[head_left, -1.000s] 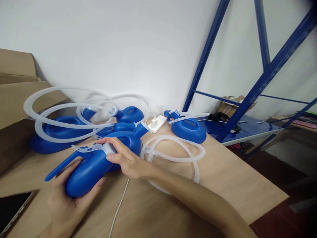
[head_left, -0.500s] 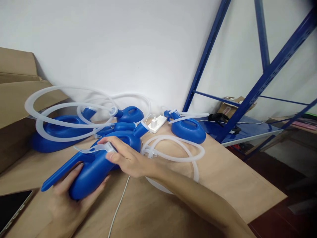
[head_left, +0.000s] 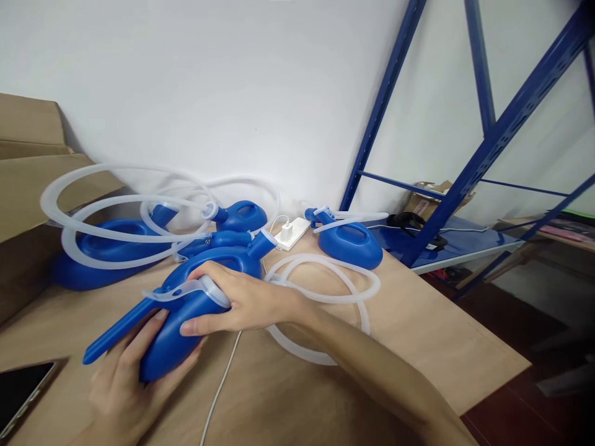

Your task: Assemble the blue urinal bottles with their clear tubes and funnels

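My left hand (head_left: pixel 134 378) is wrapped from below around a blue plastic urinal bottle (head_left: pixel 168 347). A long blue handle (head_left: pixel 118 328) sticks out from the bottle toward the lower left. Over its upper right end sits a translucent white cap (head_left: pixel 214 290), whose strap (head_left: pixel 170 293) reaches toward the handle. My right hand (head_left: pixel 237 303) grips this end, fingers over the cap and thumb along the blue body. Just behind stands another blue urinal bottle (head_left: pixel 253 263) with an open neck. Part of the cap is hidden under my right fingers.
Blue bottles (head_left: pixel 351 244) and coiled translucent hoses (head_left: pixel 297 354) lie around the wooden table (head_left: pixel 418 322). A white power strip (head_left: pixel 297 234) with a plugged-in charger stands near the wall. Cardboard boxes (head_left: pixel 32 179) are left, with a phone (head_left: pixel 23 396) in front. Blue shelving (head_left: pixel 469 167) rises right.
My right hand has shifted its hold: the thumb has moved off the cap down onto the blue body, and the fingers press over the cap. The bottle has moved slightly right and down.
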`<move>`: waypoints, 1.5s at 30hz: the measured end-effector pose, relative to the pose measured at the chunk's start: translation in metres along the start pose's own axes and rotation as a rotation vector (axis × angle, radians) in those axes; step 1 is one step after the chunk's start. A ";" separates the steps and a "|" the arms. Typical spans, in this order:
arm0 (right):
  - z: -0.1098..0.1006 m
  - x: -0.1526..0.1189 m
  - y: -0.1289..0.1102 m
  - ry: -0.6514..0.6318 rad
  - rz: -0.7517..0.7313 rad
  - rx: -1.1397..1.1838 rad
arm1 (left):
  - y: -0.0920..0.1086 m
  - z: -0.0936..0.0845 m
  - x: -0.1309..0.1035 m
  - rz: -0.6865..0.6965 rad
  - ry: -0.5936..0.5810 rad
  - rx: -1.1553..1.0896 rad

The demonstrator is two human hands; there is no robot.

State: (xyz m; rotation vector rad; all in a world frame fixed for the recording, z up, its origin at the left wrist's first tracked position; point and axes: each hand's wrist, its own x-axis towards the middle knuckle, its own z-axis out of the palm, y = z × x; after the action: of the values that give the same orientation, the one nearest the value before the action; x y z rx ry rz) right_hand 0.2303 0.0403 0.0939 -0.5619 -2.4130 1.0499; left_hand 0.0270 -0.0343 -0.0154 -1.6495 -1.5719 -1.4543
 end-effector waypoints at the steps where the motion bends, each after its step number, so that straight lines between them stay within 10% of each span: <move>1: 0.000 0.000 0.001 0.001 0.005 -0.003 | -0.002 0.000 0.000 -0.002 -0.006 0.023; 9: 0.003 0.004 0.003 0.063 -0.044 0.038 | -0.047 0.010 -0.006 0.180 -0.064 -0.015; 18: 0.005 0.012 0.005 0.151 0.038 0.151 | -0.012 0.011 0.001 0.569 0.132 0.015; 31: -0.001 0.010 0.011 0.013 -0.065 0.277 | -0.008 0.009 0.009 0.536 0.078 -0.086; 41: 0.029 0.011 0.023 0.490 -0.245 0.086 | -0.015 0.013 0.002 0.543 0.152 0.106; 45: 0.033 0.014 0.023 0.488 -0.180 0.109 | -0.016 0.013 0.001 0.525 0.184 0.121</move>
State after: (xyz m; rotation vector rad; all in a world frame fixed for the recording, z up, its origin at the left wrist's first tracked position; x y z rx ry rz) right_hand 0.2053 0.0431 0.0602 -0.4861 -1.9278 0.8448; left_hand 0.0173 -0.0190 -0.0247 -1.6405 -1.0029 -1.1665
